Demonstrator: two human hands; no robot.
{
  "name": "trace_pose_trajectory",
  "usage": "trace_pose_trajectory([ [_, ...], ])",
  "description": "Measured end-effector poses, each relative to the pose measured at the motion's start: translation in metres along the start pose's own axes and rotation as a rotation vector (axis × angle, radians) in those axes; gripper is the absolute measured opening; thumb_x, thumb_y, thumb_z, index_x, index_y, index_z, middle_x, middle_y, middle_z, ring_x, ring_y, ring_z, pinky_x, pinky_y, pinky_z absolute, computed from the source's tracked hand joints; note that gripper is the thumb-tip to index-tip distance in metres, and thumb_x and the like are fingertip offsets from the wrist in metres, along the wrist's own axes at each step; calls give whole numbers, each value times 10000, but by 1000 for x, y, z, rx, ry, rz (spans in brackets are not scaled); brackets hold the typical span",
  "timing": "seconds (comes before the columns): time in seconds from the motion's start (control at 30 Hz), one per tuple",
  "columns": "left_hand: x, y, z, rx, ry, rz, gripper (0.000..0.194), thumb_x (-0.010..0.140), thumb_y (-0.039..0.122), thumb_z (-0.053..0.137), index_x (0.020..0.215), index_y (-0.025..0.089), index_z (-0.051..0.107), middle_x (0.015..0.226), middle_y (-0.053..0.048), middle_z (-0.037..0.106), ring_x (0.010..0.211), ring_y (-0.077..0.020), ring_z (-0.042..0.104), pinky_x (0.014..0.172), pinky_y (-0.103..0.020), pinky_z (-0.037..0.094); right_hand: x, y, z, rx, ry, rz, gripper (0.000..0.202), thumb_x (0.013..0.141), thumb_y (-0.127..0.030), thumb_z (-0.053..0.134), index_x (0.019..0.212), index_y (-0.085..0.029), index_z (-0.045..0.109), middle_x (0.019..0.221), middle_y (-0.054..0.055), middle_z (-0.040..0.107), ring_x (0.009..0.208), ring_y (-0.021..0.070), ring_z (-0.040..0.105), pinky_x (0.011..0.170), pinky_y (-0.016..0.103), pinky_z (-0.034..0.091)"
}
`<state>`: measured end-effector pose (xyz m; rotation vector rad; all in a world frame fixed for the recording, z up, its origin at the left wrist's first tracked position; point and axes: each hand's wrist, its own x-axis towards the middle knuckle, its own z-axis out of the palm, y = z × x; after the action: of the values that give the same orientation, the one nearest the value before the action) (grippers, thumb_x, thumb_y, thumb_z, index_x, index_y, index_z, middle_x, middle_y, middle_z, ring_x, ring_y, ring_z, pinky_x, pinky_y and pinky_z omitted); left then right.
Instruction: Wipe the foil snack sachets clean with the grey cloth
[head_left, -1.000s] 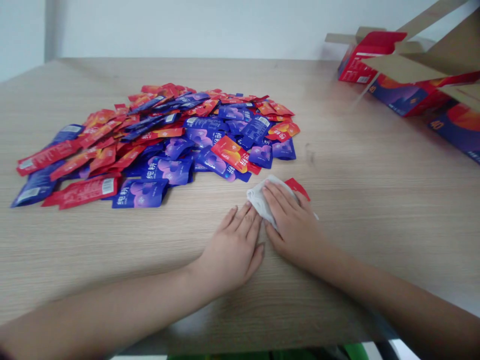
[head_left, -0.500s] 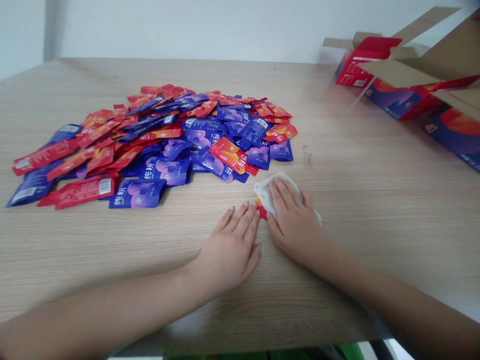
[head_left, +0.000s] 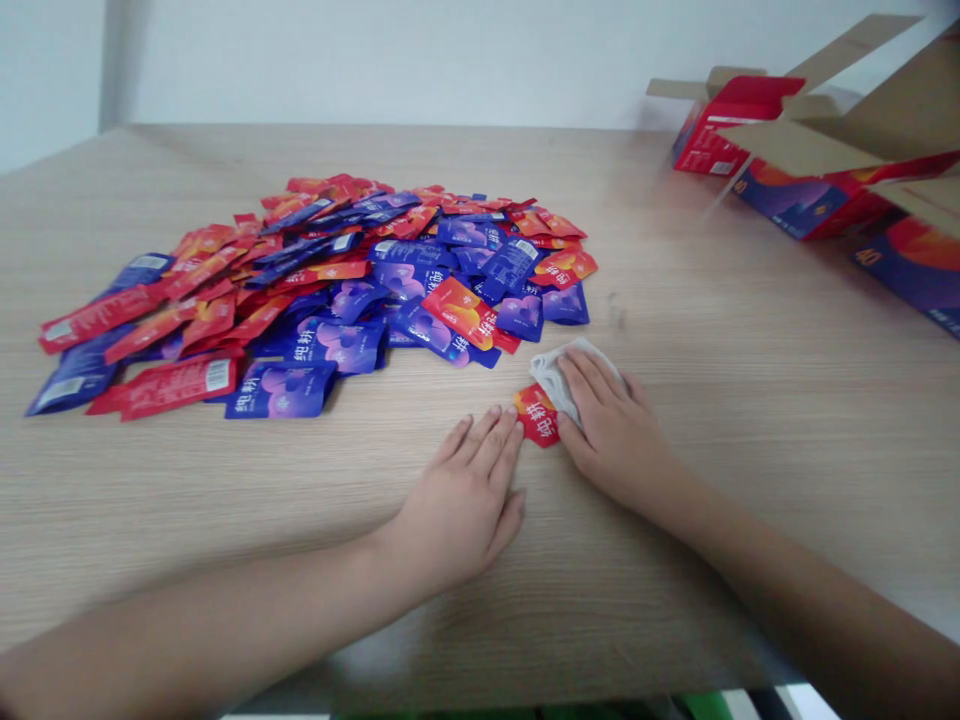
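A small red-and-orange sachet (head_left: pixel 537 420) lies on the table in front of me, partly under a folded white cloth (head_left: pixel 551 376). My right hand (head_left: pixel 611 425) presses the cloth down from above, its palm and fingers covering most of it. At the sachet's left edge rest the fingertips of my left hand (head_left: pixel 465 500), which lies flat with its fingers stretched out and nothing in its grasp. Just beyond both hands is a heap of red and blue sachets (head_left: pixel 337 290); the lower ones are hidden.
Opened cardboard boxes in red and blue stand at the right: a small red one (head_left: pixel 709 135) at the back, a larger one (head_left: pixel 795 195) before it, and another (head_left: pixel 911 270) cut off by the picture's edge. The wooden table (head_left: pixel 750 400) meets a pale wall.
My right hand has slid a little to the right with the cloth, uncovering more of the red sachet. My left hand has hardly moved. The view has shifted slightly.
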<state>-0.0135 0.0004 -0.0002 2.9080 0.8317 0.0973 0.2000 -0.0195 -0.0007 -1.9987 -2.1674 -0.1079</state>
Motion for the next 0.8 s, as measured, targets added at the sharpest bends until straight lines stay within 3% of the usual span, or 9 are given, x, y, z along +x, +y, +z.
trace_pose_trajectory([
  [0.1,0,0,0,2,1,0,610,971,378,355,1471,30,354,1548,-181,312,1442,-317,287,1164,-490,281,3,6,1,-5,-7,35,577,934,-313,362,1465,-87,348,1552,150,345,1417,286,313,1088,525,313],
  [0.2,1,0,-1,-3,4,-3,605,968,371,357,1468,31,360,1544,-180,321,1440,-313,295,1161,-490,289,0,-4,1,-15,10,22,580,925,-302,362,1457,-71,357,1549,175,340,1419,303,305,1088,540,301],
  [0.47,1,0,-2,-21,13,-7,552,944,359,394,1377,31,493,1453,-187,475,1408,-321,359,1158,-495,291,-11,-37,0,81,-23,-170,606,902,-297,400,1474,-102,355,1578,137,295,1451,273,240,1128,494,234],
  [0.63,1,-1,0,-13,16,1,593,956,375,377,1429,20,421,1510,-191,386,1434,-314,310,1162,-493,286,-9,-27,-1,79,-19,-172,595,898,-289,408,1462,-104,375,1570,126,317,1451,254,242,1141,476,217],
  [0.8,0,-1,0,2,-9,1,611,965,378,364,1471,35,356,1551,-175,307,1445,-313,280,1170,-489,272,0,-5,0,44,16,-68,572,919,-330,406,1447,-110,392,1541,144,367,1422,271,305,1122,496,256],
])
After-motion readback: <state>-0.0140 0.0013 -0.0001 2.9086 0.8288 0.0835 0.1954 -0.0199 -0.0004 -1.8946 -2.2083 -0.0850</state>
